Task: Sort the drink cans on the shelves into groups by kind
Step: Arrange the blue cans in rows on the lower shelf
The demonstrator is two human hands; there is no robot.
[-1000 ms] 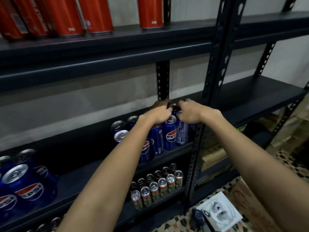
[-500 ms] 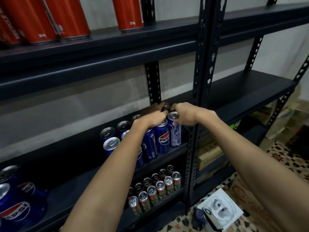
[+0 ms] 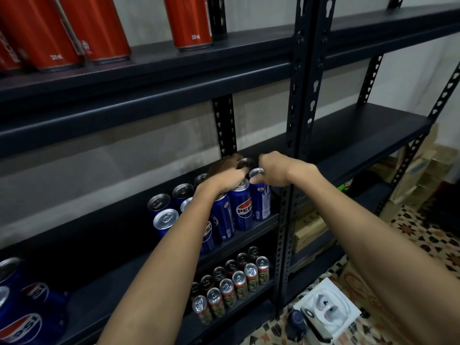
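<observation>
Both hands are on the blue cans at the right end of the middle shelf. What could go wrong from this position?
1. The blue cans stand packed close together; the left hand resting over their tops could knock one into its neighbours.
2. The can under the right hand stands near the shelf's front edge, so a pull forward may drop it.
3. A falling can could hit the small green cans below.
</observation>
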